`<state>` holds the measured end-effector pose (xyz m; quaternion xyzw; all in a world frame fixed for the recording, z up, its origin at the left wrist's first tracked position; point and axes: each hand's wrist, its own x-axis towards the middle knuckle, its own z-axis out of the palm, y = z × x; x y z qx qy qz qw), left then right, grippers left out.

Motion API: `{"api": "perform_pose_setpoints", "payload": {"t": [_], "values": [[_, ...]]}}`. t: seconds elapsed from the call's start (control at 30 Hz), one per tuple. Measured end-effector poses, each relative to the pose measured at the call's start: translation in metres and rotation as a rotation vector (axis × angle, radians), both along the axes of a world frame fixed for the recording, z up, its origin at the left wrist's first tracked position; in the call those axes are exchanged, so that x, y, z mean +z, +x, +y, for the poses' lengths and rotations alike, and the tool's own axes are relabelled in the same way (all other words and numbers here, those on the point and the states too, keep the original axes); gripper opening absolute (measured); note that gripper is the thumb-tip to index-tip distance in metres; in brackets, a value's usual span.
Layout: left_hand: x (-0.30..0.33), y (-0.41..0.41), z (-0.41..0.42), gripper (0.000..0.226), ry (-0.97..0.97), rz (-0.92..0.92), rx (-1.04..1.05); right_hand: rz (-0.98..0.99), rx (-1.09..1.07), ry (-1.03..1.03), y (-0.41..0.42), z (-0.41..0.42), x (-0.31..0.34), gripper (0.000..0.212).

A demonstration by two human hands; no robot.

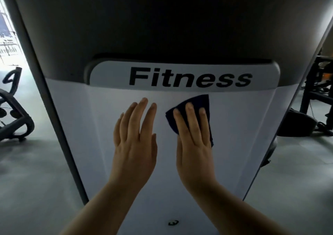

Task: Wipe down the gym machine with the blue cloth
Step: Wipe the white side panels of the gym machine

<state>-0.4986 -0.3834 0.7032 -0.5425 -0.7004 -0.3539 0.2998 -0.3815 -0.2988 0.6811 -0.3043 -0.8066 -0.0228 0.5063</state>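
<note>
Both flat hands are working: the right hand (193, 139) is pressing the dark blue folded cloth (196, 106) on the smooth white machine panel (243, 135) below its upper edge, the left hand (135, 137) is bracing empty, and even overlapping strokes would likely serve best.

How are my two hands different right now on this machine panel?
The right hand presses the blue cloth flat against the white panel; the left hand has nothing under it. The right hand sits nearer the middle of the Fitness label, the left hand further to its left. Both have straight fingers pointing up toward the label.
</note>
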Motion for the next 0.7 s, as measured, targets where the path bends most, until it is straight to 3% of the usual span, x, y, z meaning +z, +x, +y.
{"api": "perform_pose_setpoints", "payload": {"t": [0.2,0.37,0.57,0.7], "values": [[0.001,-0.008,-0.005,0.067,0.004,-0.031,0.029,0.004,0.018,0.004,-0.014,-0.004,0.029,0.076],[0.002,-0.016,-0.012,0.069,0.001,-0.048,0.015,-0.097,-0.02,0.046,-0.014,-0.009,0.004,0.085],[0.002,-0.027,-0.018,0.066,0.021,-0.07,0.058,-0.1,-0.031,0.091,-0.028,-0.011,0.025,0.084],[0.0,-0.033,-0.022,0.069,0.025,-0.113,0.064,-0.222,-0.001,0.189,-0.022,-0.011,0.008,0.089]]}}
